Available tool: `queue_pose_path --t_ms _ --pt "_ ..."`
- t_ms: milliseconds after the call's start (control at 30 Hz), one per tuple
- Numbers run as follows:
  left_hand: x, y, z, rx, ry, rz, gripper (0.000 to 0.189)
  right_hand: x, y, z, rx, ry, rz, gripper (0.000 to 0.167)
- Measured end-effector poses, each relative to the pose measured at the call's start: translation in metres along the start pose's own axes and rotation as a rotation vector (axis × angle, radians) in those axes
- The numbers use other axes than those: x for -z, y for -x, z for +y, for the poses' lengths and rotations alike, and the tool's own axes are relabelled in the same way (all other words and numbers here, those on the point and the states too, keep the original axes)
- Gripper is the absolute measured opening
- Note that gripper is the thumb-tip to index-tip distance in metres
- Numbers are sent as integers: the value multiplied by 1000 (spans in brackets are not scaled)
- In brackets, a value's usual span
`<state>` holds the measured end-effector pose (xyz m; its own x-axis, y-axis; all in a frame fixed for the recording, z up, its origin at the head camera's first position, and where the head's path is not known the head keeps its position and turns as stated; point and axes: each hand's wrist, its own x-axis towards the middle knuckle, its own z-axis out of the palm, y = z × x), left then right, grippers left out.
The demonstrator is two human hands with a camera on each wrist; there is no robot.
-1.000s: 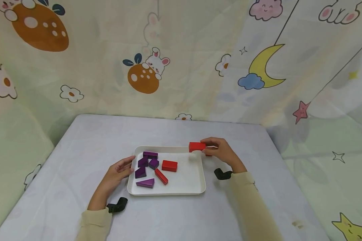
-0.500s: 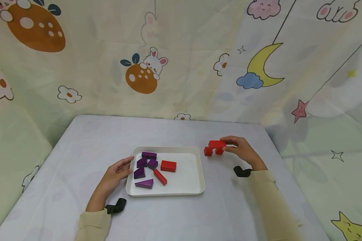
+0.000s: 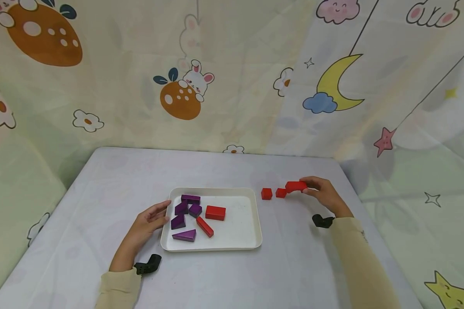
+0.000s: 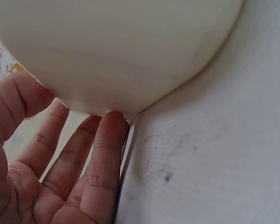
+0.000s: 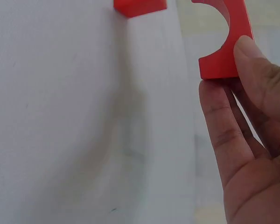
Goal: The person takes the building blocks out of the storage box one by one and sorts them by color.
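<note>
My right hand (image 3: 325, 195) pinches the end of a red arch block (image 3: 295, 186), thumb on one side and fingers on the other. In the right wrist view the half-round cutout of the arch shows plainly. Left of it, a red cube (image 3: 267, 194) and a smaller red block (image 3: 281, 192) rest on the table. My left hand (image 3: 148, 221) lies against the left side of a white tray (image 3: 239, 234), its fingers (image 4: 109, 144) fairly straight on the outer wall.
Inside the tray, several purple blocks (image 3: 184, 235) gather at the left. A red rectangular block (image 3: 215, 213) and a narrow red bar (image 3: 205, 227) lie nearer its middle. A patterned cloth (image 3: 232, 86) hangs behind the white table (image 3: 216, 279).
My right hand has carried the red arch block rightward, from above the tray's right corner past the two small red blocks. My left hand stays at the tray.
</note>
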<state>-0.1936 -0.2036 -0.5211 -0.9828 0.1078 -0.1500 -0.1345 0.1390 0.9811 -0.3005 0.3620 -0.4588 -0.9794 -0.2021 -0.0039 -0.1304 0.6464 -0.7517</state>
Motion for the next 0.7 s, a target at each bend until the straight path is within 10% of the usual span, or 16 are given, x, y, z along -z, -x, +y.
queue_pose_path --t_ms 700 --pt "0 1 1 -30 17 -3 61 -15 -2 29 -115 -23 35 47"
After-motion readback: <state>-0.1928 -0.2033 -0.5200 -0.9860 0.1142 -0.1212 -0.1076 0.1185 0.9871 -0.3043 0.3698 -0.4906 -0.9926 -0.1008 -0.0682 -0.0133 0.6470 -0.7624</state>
